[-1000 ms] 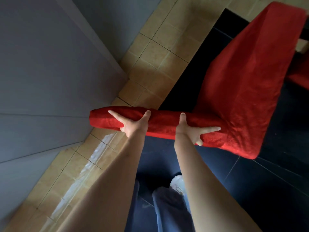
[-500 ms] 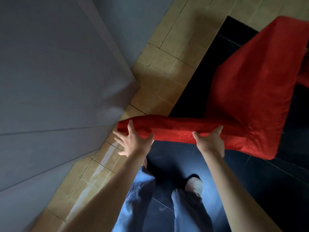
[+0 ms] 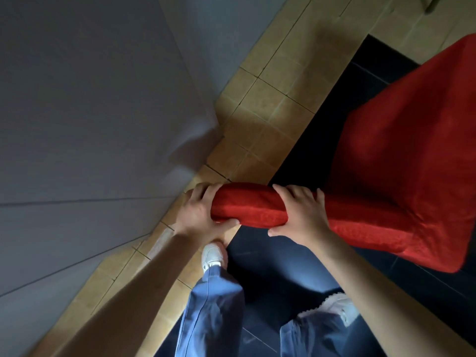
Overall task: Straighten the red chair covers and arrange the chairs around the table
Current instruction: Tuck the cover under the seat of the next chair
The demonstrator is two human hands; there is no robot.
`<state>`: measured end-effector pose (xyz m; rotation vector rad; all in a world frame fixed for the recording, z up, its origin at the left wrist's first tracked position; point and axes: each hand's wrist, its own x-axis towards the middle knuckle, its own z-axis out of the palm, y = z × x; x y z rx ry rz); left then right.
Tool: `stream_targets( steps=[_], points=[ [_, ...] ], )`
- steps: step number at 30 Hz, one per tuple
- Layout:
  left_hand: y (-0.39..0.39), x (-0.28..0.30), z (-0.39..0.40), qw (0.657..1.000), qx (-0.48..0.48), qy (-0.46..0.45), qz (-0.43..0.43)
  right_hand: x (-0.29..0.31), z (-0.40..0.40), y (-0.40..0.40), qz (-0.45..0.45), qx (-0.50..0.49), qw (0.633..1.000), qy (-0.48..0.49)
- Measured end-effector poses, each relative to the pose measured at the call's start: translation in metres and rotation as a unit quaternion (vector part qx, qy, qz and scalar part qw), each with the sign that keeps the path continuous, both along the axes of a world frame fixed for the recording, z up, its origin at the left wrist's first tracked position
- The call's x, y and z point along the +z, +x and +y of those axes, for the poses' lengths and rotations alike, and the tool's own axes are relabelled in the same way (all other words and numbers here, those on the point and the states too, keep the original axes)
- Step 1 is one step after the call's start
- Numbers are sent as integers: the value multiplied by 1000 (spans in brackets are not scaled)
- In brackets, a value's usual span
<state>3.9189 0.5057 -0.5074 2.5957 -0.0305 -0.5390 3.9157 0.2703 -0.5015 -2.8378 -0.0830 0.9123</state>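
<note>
Beside the grey wall, you have one covered chair in hand.
Your left hand [image 3: 199,213] and right hand [image 3: 300,215] both grip the red-covered chair back [image 3: 248,206]; its cover looks smooth, placing remains, no worktop visible.

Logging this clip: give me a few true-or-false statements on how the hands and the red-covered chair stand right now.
1. Both hands grip the top of the chair back. True: the left hand and right hand curl round the red chair cover there.
2. The left hand holds the end of the back nearest the grey wall. True.
3. The cover is blue. False: it is red.
4. The right hand rests flat on the seat. False: it grips the back.
5. A white shoe shows below the left hand. True.
</note>
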Motion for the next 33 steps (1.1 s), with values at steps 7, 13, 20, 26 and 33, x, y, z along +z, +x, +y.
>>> stream_targets(
  steps=[7, 13, 20, 26, 33],
  points=[
    [3, -7, 7, 991, -94, 81, -40, -13, 9, 0, -68, 62, 995, -51],
    [10, -8, 11, 994, -86, 66, -35, -15, 13, 4, -113, 86, 988, -57],
    [10, -11, 16, 994, -92, -4, -61, -14, 10, 3, -163, 89, 983, -15],
    [10, -1, 7, 994, -83, -13, -72, -3, 1, -2, -200, 77, 977, 5],
    [13, 13, -2, 994, -80, -21, -67, 9, -6, 1, -203, 77, 976, 20]
  ],
)
